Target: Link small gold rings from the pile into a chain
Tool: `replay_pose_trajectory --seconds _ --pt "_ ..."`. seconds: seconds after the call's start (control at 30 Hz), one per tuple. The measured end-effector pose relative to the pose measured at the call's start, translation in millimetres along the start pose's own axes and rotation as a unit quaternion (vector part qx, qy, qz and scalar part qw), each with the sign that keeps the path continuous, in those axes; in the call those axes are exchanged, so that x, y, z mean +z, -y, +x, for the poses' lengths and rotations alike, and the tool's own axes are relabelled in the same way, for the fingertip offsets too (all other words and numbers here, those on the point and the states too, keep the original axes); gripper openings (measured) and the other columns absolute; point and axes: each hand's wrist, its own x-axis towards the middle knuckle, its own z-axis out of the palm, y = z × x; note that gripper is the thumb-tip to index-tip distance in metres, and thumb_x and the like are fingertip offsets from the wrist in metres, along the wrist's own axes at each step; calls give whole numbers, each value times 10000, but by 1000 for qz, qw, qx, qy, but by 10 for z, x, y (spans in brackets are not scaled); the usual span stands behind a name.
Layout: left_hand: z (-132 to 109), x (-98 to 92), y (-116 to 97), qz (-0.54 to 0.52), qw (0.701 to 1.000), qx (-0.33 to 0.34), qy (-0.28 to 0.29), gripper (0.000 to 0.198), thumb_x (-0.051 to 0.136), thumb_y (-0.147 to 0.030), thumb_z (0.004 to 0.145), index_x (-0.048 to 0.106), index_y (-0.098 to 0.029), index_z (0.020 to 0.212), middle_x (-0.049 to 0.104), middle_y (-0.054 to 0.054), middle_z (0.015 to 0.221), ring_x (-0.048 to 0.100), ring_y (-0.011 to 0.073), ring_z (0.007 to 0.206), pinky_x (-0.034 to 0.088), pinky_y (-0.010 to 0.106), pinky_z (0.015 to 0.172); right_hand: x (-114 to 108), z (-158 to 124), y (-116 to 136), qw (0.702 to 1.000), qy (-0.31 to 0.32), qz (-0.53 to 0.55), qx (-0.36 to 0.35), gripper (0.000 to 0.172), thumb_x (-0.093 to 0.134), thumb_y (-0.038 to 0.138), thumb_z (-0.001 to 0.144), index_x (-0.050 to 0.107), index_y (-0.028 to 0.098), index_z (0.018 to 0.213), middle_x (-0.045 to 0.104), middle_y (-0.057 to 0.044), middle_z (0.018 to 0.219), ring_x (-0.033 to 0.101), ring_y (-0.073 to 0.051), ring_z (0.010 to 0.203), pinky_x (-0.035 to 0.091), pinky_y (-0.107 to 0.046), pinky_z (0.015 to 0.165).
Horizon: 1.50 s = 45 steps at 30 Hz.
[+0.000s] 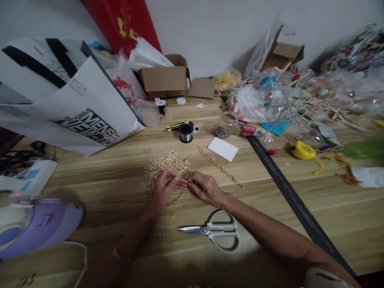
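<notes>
Both hands meet at the near right edge of a heap of small gold and clear beads (166,162). Fingers of my left hand (164,187) are pinched on a thin gold beaded chain (177,199), which hangs down to the table below them. My right hand (207,188) touches the left fingertips, its thumb and fingers pressed together on the end of the same chain; a tiny gold bead shows between the hands. Another gold beaded chain (222,168) lies stretched out to the right. Below the hands, scissors (210,231) with pale handles rest with blades pointing left.
Beyond the beads stand a spool of silver wire (186,134), a yellow cutter knife (177,126) and a jar of beads (227,126). A white card (223,149) and a yellow tape measure (303,151) lie rightward. A white paper bag (72,108) and a purple iron (51,226) occupy the left.
</notes>
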Motion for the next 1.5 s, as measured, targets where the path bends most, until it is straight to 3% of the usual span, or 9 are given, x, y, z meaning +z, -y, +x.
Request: replay_pose_trajectory --seconds 0.23,0.53,0.67,1.5 --pt "-5 30 -44 28 999 -2 17 334 763 -283 586 520 -153 776 684 5 687 651 135 631 521 250 626 -16 12 20 1000 -3 4 6 88 447 178 895 534 173 884 578 -48 808 533 -136 700 414 -235 646" --pt "21 24 -1 74 997 3 30 243 732 -295 600 656 -136 766 665 12 617 595 119 543 473 218 522 -33 31 26 998 -1 55 -8 104 446 175 902 548 164 887 592 -57 832 551 -136 755 430 -237 691" --pt "18 35 -33 90 995 8 35 214 727 -305 603 663 -138 720 634 -3 543 570 117 502 454 218 496 -41 35 30 998 -6 58 5 117 449 198 905 557 165 876 591 -54 812 549 -136 734 428 -238 668" --pt "-6 35 -44 107 994 14 21 185 727 -299 610 641 -145 668 639 -3 585 570 115 554 447 208 542 -32 23 45 995 0 79 62 107 523 232 859 572 142 890 562 -13 736 485 -93 607 382 -195 567"
